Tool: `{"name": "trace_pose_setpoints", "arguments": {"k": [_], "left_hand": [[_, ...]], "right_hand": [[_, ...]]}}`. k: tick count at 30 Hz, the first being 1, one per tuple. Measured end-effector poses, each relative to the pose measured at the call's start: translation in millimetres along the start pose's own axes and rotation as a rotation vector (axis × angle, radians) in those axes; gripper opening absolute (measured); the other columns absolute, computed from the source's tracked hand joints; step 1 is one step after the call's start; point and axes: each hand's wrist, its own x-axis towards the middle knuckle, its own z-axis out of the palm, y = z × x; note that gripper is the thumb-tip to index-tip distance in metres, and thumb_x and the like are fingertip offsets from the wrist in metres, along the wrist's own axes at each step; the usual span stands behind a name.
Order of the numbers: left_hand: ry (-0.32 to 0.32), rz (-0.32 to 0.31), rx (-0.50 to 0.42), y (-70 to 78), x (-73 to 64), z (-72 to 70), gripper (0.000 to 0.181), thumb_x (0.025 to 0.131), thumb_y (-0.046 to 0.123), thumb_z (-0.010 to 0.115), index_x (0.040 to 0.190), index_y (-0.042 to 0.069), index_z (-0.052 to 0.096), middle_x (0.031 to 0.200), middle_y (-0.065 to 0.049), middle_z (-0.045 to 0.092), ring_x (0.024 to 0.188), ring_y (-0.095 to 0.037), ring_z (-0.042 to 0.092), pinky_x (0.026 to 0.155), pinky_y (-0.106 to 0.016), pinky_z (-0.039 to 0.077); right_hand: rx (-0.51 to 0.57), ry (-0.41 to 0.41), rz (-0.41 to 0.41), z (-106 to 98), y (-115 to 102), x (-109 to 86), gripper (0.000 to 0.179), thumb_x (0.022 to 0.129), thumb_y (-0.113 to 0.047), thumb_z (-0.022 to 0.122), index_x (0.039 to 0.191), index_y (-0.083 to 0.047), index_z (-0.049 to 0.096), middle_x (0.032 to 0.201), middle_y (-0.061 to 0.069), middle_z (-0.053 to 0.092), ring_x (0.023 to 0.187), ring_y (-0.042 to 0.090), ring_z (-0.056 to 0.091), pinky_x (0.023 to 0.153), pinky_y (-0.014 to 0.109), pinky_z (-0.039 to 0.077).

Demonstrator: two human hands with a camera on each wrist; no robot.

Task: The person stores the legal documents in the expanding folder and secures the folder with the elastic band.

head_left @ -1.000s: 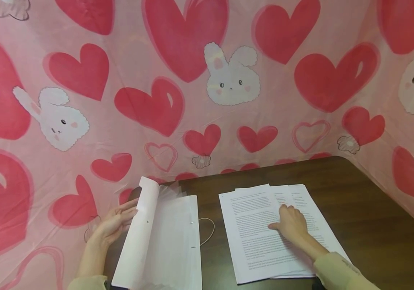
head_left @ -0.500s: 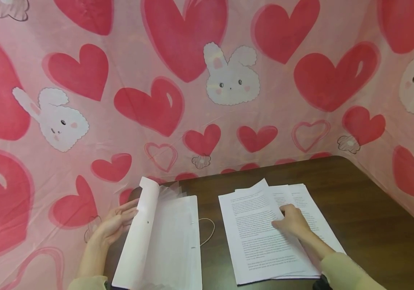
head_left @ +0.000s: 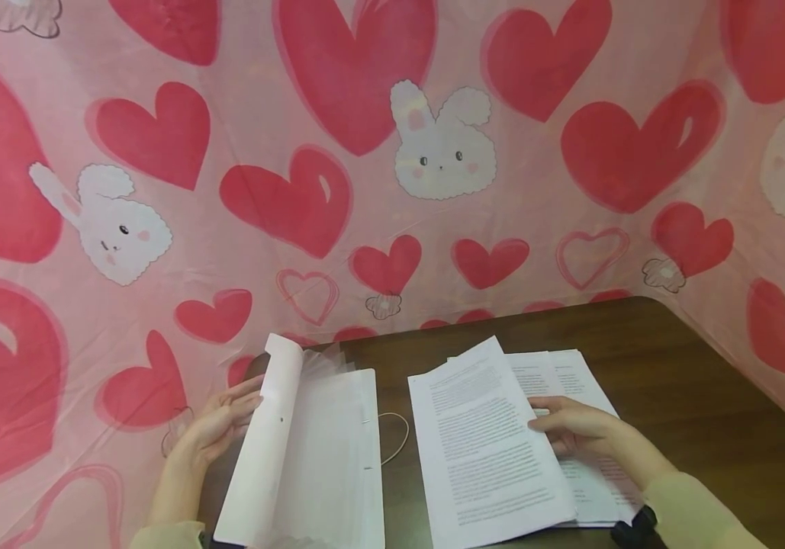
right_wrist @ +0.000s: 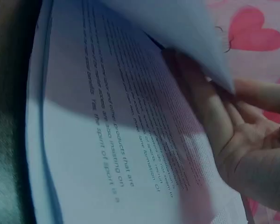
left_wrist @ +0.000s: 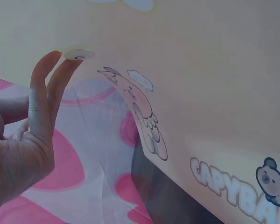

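On the left lies an opened white folder with clear plastic pockets [head_left: 326, 457]. Its bowed-up cover [head_left: 262, 450] leans against the fingers of my left hand [head_left: 217, 427], which are fairly straight. In the left wrist view the fingertips touch a round button [left_wrist: 79, 55] on the cover, whose outer face carries capybara drawings [left_wrist: 147, 107]. To the right, my right hand [head_left: 584, 427] pinches the right edge of a printed sheet [head_left: 481, 450] between thumb and fingers. That sheet is tilted up off a stack of printed papers [head_left: 567, 370]; the right wrist view shows text beneath it.
A thin elastic loop [head_left: 402, 438] sticks out from the folder's right edge onto the dark wooden table [head_left: 708, 404]. Behind the table hangs a pink cloth [head_left: 536, 198] printed with hearts and rabbits. A black strap [head_left: 635, 526] is at my right wrist.
My right hand has gone from resting on the papers to gripping the top sheet's edge, lifting it and shifting it slightly left. My left hand and the folder stay put.
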Motion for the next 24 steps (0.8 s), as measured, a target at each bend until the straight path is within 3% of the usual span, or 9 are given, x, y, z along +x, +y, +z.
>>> {"name": "trace_pose_setpoints", "arguments": {"k": [5, 13, 24], "left_hand": [[0.003, 0.003, 0.002, 0.7, 0.5, -0.4, 0.073, 0.115, 0.012, 0.055, 0.172, -0.008, 0.015, 0.117, 0.018, 0.08, 0.106, -0.004, 0.081, 0.093, -0.023, 0.065], [0.0, 0.001, 0.003, -0.7, 0.8, -1.2, 0.075, 0.115, 0.013, 0.055, 0.172, -0.008, 0.012, 0.118, 0.018, 0.079, 0.106, -0.003, 0.08, 0.094, -0.023, 0.065], [-0.011, 0.017, 0.003, 0.1, -0.9, -3.1, 0.072, 0.116, 0.013, 0.053, 0.171, -0.009, 0.013, 0.118, 0.017, 0.08, 0.106, -0.004, 0.081, 0.093, -0.023, 0.065]], "right_hand": [[0.094, -0.123, -0.069, 0, -4, -8.1, 0.063, 0.115, -0.005, 0.046, 0.172, 0.004, 0.019, 0.139, 0.005, 0.076, 0.125, 0.024, 0.077, 0.104, 0.039, 0.065], [0.141, -0.187, -0.127, 10, -19, -15.8, 0.052, 0.117, -0.003, 0.039, 0.168, -0.01, 0.036, 0.143, 0.003, 0.074, 0.127, 0.021, 0.075, 0.105, 0.038, 0.065], [0.181, -0.245, -0.154, 38, -30, -12.5, 0.046, 0.116, 0.0, 0.038, 0.157, -0.015, 0.051, 0.144, 0.004, 0.073, 0.128, 0.022, 0.074, 0.104, 0.037, 0.065]]}}
